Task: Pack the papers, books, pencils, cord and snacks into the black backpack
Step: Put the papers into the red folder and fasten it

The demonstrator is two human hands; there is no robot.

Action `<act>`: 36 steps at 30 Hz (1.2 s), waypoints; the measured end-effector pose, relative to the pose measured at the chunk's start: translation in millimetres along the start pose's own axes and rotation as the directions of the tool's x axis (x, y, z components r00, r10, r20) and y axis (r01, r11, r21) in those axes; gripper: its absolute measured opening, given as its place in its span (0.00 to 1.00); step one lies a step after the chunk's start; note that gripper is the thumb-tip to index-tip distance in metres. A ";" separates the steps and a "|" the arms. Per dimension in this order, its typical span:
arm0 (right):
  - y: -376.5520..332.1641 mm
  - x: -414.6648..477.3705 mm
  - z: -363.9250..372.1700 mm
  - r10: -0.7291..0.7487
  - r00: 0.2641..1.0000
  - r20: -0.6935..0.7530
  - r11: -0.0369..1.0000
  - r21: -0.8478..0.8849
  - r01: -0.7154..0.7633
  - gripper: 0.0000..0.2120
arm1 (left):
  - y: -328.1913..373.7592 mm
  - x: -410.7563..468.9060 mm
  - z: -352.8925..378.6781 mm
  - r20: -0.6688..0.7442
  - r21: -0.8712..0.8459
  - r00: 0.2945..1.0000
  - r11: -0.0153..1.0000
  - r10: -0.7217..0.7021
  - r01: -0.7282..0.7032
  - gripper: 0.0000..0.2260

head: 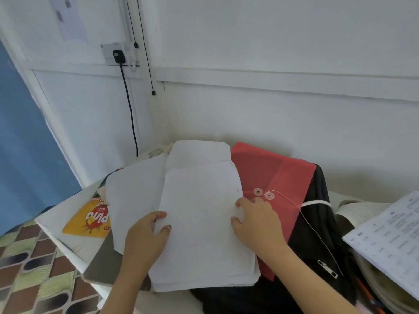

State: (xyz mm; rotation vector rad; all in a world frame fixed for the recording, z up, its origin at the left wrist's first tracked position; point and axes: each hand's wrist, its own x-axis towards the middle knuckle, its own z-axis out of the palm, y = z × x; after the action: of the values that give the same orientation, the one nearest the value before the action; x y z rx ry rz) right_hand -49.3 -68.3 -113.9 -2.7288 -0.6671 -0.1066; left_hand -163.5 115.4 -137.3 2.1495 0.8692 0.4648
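While your left hand (147, 232) pinches the near left edge of the white papers (199, 211) and your right hand (256, 223) curls round their right edge, the stack sits partly over the black backpack (317, 227). A zip pull shows on it, but you cannot see what it holds. The sheets are plain, with ragged edges. A red string-tie envelope (272, 177) lies on the backpack, reaching beyond your right hand. To the left, a yellow snack packet (90, 220) rests on the white table (59, 211), partly under the papers.

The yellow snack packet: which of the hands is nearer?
Left. The left hand grips the white papers right of the snack packet; the right hand holds their far edge, over the red folder.
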 end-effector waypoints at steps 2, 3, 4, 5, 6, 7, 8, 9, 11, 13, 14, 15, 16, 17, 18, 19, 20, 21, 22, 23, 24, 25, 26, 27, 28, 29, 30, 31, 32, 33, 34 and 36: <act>0.0 0.3 0.3 0.029 0.999 0.032 1.000 0.008 -0.029 0.17 | -0.8 -1.8 2.4 0.014 -0.057 1.000 0.998 -0.028 0.029 0.15; 0.3 1.4 -0.3 0.048 0.997 0.060 0.998 0.036 -0.050 0.18 | -0.8 -2.3 3.4 0.013 -0.072 0.999 0.997 -0.033 0.034 0.16; 0.4 2.7 -1.5 0.066 0.994 0.091 0.994 0.085 -0.074 0.17 | -0.4 -2.8 4.2 0.009 -0.080 0.999 0.996 -0.038 0.038 0.16; 0.9 3.6 -3.2 0.079 0.990 0.116 0.985 0.142 -0.095 0.16 | 0.3 -3.2 4.9 0.001 -0.098 0.999 0.994 -0.043 0.043 0.17; 1.4 4.2 -4.4 0.086 0.988 0.126 0.975 0.191 -0.110 0.15 | 0.9 -3.5 5.3 -0.009 -0.128 0.999 0.990 -0.053 0.051 0.17; 2.0 4.2 -5.0 0.089 0.989 0.121 0.967 0.228 -0.115 0.14 | 1.2 -3.7 5.4 -0.019 -0.163 0.998 0.985 -0.060 0.056 0.17; 2.8 3.8 -5.2 0.084 0.991 0.105 0.961 0.255 -0.109 0.13 | 1.8 -4.2 5.2 -0.026 -0.197 0.998 0.979 -0.063 0.057 0.17; 3.9 3.3 -5.1 0.074 0.993 0.086 0.955 0.281 -0.096 0.13 | 2.4 -4.7 5.0 -0.032 -0.228 0.997 0.972 -0.066 0.057 0.17; 4.9 2.5 -3.7 0.042 0.997 0.071 0.927 0.370 -0.066 0.14 | 3.8 -5.3 4.3 -0.049 -0.287 0.997 0.957 -0.066 0.049 0.17; 5.0 2.1 -1.6 0.010 0.998 0.062 0.846 0.532 -0.042 0.16 | 5.0 -5.3 3.3 -0.079 -0.332 0.995 0.943 -0.062 0.033 0.16; 4.7 2.1 -1.0 0.003 0.999 0.045 0.803 0.595 -0.029 0.18 | 5.1 -4.4 2.8 -0.086 -0.354 0.994 0.935 -0.063 0.029 0.15; 4.1 2.1 -1.3 0.002 1.000 0.021 0.778 0.629 -0.015 0.18 | 5.3 -3.1 1.7 -0.085 -0.374 0.994 0.927 -0.066 0.030 0.15; 3.2 2.8 -2.0 0.005 1.000 -0.004 0.766 0.642 -0.002 0.19 | 6.5 -1.6 0.0 -0.079 -0.392 0.994 0.919 -0.071 0.035 0.16; 2.0 4.0 -3.1 0.008 1.000 -0.028 0.760 0.650 0.012 0.19 | 8.7 0.6 -2.4 -0.072 -0.412 0.995 0.910 -0.072 0.037 0.16; 0.1 6.6 -5.2 0.011 0.999 -0.053 0.757 0.653 0.026 0.18 | 12.8 3.3 -5.2 -0.065 -0.434 0.995 0.900 -0.073 0.037 0.16; -2.0 10.2 -7.7 0.014 0.997 -0.079 0.757 0.652 0.041 0.18 | 17.7 7.1 -7.9 -0.061 -0.455 0.996 0.890 -0.069 0.033 0.17; -4.4 15.6 -10.0 0.018 0.994 -0.107 0.759 0.649 0.056 0.18 | 23.3 12.3 -10.9 -0.063 -0.469 0.996 0.883 -0.060 0.024 0.17; -6.5 22.5 -12.2 0.024 0.991 -0.132 0.762 0.645 0.068 0.18 | 29.6 19.0 -13.6 -0.065 -0.475 0.997 0.880 -0.044 0.008 0.17; -8.9 31.2 -14.2 0.033 0.987 -0.155 0.766 0.638 0.074 0.17 | 35.4 27.7 -15.6 -0.069 -0.473 0.997 0.881 -0.025 -0.010 0.17; -10.9 41.0 -15.6 0.044 0.984 -0.171 0.770 0.633 0.076 0.17 | 41.1 36.7 -17.1 -0.073 -0.473 0.997 0.881 -0.006 -0.029 0.18; -13.0 51.7 -16.9 0.055 0.982 -0.180 0.770 0.634 0.073 0.16 | 45.4 46.9 -17.9 -0.078 -0.469 0.997 0.882 0.014 -0.049 0.19; -14.7 62.5 -18.0 0.064 0.982 -0.179 0.765 0.641 0.067 0.15 | 49.4 57.0 -17.7 -0.080 -0.464 0.996 0.883 0.036 -0.069 0.19; -16.4 72.8 -18.6 0.073 0.983 -0.170 0.757 0.650 0.056 0.15 | 52.7 67.2 -16.7 -0.079 -0.448 0.995 0.890 0.059 -0.088 0.19; -17.4 82.4 -19.3 0.083 0.983 -0.162 0.752 0.657 0.044 0.14 | 55.4 77.8 -15.1 -0.075 -0.429 0.994 0.898 0.078 -0.103 0.19; -18.2 91.8 -19.3 0.094 0.983 -0.159 0.753 0.658 0.034 0.14 | 57.4 88.2 -13.0 -0.067 -0.406 0.994 0.908 0.088 -0.108 0.19; -18.1 100.4 -18.7 0.104 0.982 -0.159 0.755 0.656 0.026 0.14 | 58.2 98.7 -10.0 -0.056 -0.387 0.994 0.916 0.094 -0.109 0.20; -17.7 108.2 -17.1 0.115 0.982 -0.152 0.755 0.655 0.013 0.15 | 57.9 108.0 -7.0 -0.040 -0.365 0.994 0.925 0.097 -0.105 0.20; -16.7 115.5 -14.5 0.126 0.983 -0.136 0.756 0.655 -0.006 0.16 | 57.6 117.0 -3.4 -0.024 -0.341 0.995 0.934 0.102 -0.104 0.20; -15.8 120.9 -11.2 0.133 0.985 -0.111 0.760 0.650 -0.030 0.16 | 56.3 123.5 -0.6 -0.005 -0.312 0.995 0.945 0.101 -0.098 0.21; -14.7 124.9 -7.1 0.139 0.987 -0.079 0.769 0.637 -0.057 0.17 | 54.2 129.0 2.6 0.017 -0.279 0.995 0.956 0.097 -0.088 0.21; -13.6 128.8 -3.1 0.146 0.988 -0.042 0.783 0.615 -0.089 0.18 | 52.1 133.9 6.2 0.044 -0.240 0.996 0.968 0.082 -0.069 0.22; -11.7 132.5 3.9 0.152 0.988 0.038 0.822 0.550 -0.148 0.21 | 46.7 139.5 12.5 0.095 -0.172 0.995 0.985 0.039 -0.022 0.23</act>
State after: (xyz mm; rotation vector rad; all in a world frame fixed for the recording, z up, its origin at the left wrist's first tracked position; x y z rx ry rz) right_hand 62.9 0.5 -94.4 -2.2008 -0.3940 0.1017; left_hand -38.2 185.5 -103.0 2.0124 0.7161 0.4297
